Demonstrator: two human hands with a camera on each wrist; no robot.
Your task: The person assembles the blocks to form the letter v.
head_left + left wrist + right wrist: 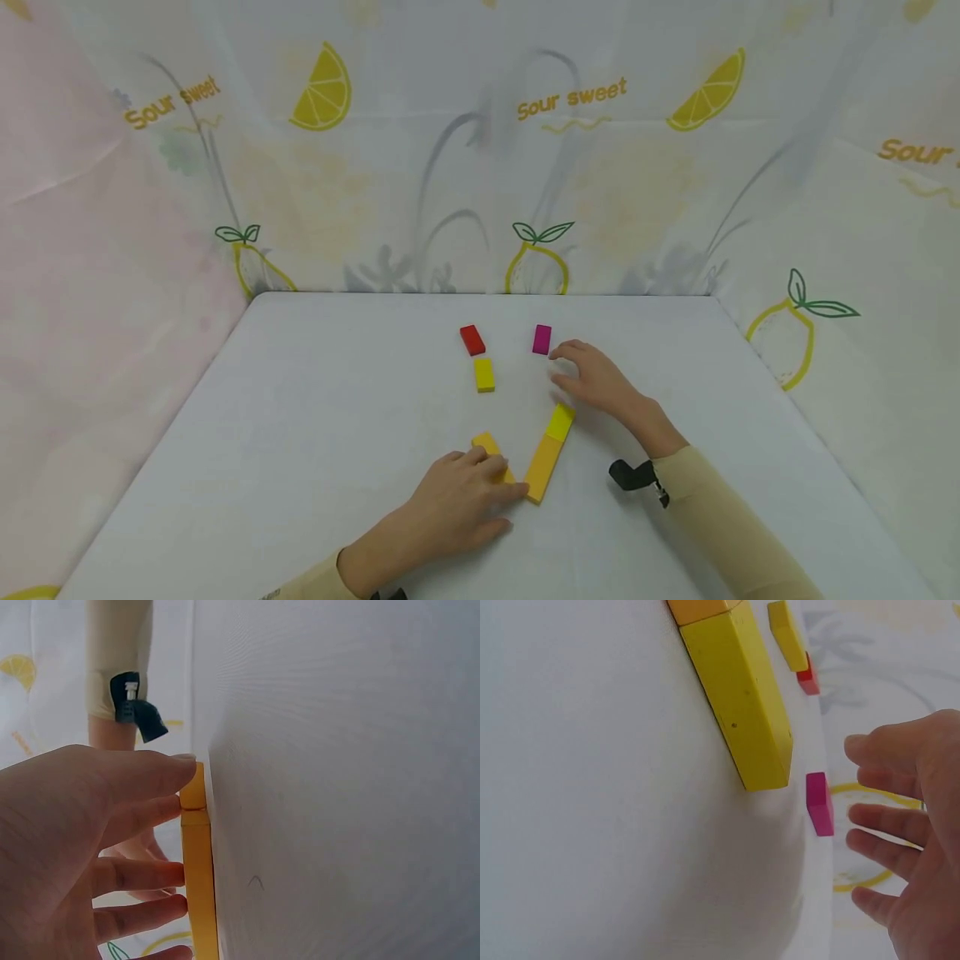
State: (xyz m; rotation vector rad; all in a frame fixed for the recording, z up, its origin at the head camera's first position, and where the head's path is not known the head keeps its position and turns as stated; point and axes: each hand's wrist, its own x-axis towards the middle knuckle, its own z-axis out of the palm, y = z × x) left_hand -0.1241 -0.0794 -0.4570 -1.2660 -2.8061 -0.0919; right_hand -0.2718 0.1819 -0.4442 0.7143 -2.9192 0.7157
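Note:
In the head view, my left hand (457, 504) lies over an orange block (486, 442), fingers spread, hiding part of it. Its index fingertip meets the near end of a second orange block (543, 468). From the left wrist view, the fingertips rest along the orange block (199, 877). A yellow block (560, 422) joins the far end of the second orange one, so the two orange lines slant toward each other like a V. My right hand (600, 379) hovers with relaxed fingers and nothing in them, just right of a magenta block (542, 339).
A red block (472, 340) and another yellow block (484, 375) lie apart toward the back of the white table (300, 400). Lemon-printed cloth (450, 167) hangs behind and at the sides. A black wrist device (632, 475) sticks out beside the right sleeve.

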